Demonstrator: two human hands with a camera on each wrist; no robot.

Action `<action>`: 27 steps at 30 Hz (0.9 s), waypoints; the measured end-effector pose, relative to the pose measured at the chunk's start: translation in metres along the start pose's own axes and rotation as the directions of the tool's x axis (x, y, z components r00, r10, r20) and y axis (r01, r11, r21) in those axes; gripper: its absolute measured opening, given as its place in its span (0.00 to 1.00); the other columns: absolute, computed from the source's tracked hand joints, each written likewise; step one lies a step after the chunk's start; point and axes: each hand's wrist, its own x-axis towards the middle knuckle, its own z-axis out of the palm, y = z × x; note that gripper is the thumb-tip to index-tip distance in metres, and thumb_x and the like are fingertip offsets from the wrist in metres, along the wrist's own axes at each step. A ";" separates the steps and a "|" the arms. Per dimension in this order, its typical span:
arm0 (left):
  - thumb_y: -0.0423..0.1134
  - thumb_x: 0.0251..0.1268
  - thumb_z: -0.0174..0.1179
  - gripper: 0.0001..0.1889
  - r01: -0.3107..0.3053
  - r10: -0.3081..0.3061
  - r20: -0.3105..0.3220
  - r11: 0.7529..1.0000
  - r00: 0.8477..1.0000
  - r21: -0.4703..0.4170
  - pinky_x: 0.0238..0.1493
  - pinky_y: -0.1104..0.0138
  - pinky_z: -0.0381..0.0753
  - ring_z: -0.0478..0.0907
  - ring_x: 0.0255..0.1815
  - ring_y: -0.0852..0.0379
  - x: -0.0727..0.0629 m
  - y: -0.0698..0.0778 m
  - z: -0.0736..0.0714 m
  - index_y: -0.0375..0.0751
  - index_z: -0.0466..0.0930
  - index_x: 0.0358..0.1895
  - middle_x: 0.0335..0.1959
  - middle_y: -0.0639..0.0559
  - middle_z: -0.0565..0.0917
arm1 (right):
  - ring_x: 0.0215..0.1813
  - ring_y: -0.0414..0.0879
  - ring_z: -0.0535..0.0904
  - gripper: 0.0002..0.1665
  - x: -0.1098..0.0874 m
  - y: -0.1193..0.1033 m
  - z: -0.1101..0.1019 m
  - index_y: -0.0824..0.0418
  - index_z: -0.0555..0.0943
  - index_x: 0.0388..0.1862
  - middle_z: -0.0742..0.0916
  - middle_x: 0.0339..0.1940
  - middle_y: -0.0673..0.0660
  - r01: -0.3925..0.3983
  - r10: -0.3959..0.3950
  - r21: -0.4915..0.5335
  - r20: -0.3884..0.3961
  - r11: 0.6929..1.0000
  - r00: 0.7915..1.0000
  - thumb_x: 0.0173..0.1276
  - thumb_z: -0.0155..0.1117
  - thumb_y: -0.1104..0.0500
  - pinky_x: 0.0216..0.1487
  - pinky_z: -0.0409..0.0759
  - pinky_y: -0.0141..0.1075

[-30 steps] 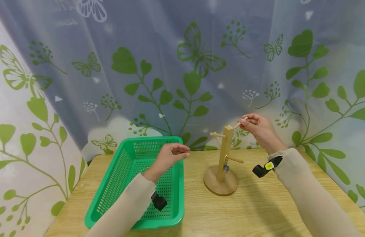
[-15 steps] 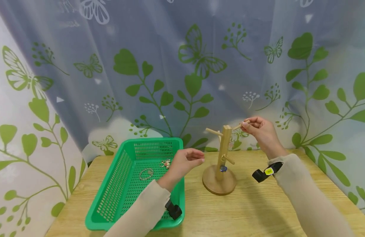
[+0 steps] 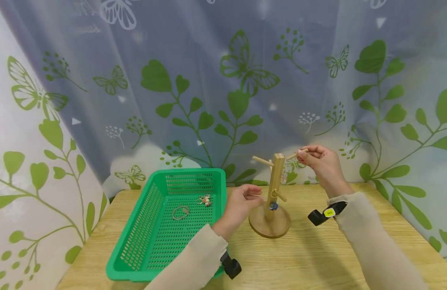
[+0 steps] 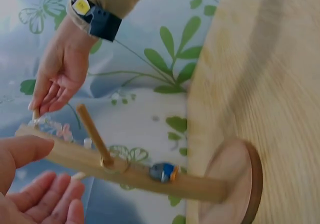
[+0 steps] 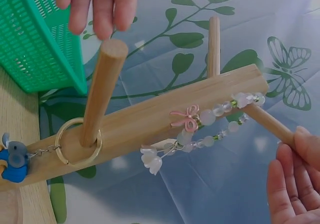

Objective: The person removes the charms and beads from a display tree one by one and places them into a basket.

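Observation:
A wooden peg stand [image 3: 277, 173] with a round base stands right of the basket. My right hand [image 3: 321, 163] pinches the tip of its upper right peg [image 5: 270, 124] between thumb and fingers. On that peg hangs a bracelet of clear and white beads [image 5: 207, 117] with a pink bow and a white flower charm. A lower peg carries a keychain [image 5: 17, 156] with a grey and blue figure, its gold ring around the peg. My left hand [image 3: 243, 203] is close to the left side of the post, fingers loosely extended, holding nothing.
The green plastic basket [image 3: 136, 275] sits to the left on the wooden table [image 3: 292, 262]. Inside lie a thin bracelet [image 3: 186, 210] and a small charm keyring [image 3: 206, 200]. A curtain with leaves and butterflies [image 3: 194, 48] hangs right behind the table.
My left hand has moved right, from over the basket to beside the stand. The stand has turned slightly, its pegs shifting. My right hand keeps its pinch on the peg's end.

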 end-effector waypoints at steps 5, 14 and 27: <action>0.29 0.52 0.68 0.18 0.060 -0.060 -0.043 0.998 0.997 -0.003 0.44 0.66 0.81 0.80 0.43 0.52 -0.005 0.002 0.015 0.32 0.79 0.49 0.46 0.44 0.82 | 0.32 0.38 0.83 0.04 -0.001 0.000 0.000 0.59 0.80 0.32 0.87 0.28 0.48 -0.002 0.002 0.015 -0.002 1.000 1.000 0.61 0.67 0.64 0.37 0.81 0.27; 0.27 0.52 0.67 0.23 0.110 -0.120 -0.098 0.988 0.988 -0.106 0.48 0.66 0.79 0.77 0.48 0.46 -0.016 -0.004 0.040 0.29 0.75 0.53 0.48 0.40 0.79 | 0.32 0.37 0.83 0.05 -0.003 0.002 0.002 0.60 0.78 0.34 0.87 0.29 0.47 -0.003 0.003 -0.020 -0.012 1.000 1.000 0.62 0.67 0.62 0.37 0.81 0.26; 0.23 0.46 0.66 0.18 0.003 -0.068 -0.306 0.979 0.949 -0.206 0.51 0.56 0.76 0.76 0.42 0.51 -0.024 -0.035 0.076 0.29 0.77 0.45 0.41 0.43 0.79 | 0.33 0.38 0.82 0.05 -0.004 0.006 0.002 0.60 0.78 0.34 0.86 0.29 0.48 0.044 -0.044 0.036 -0.014 0.998 0.999 0.62 0.66 0.64 0.37 0.81 0.26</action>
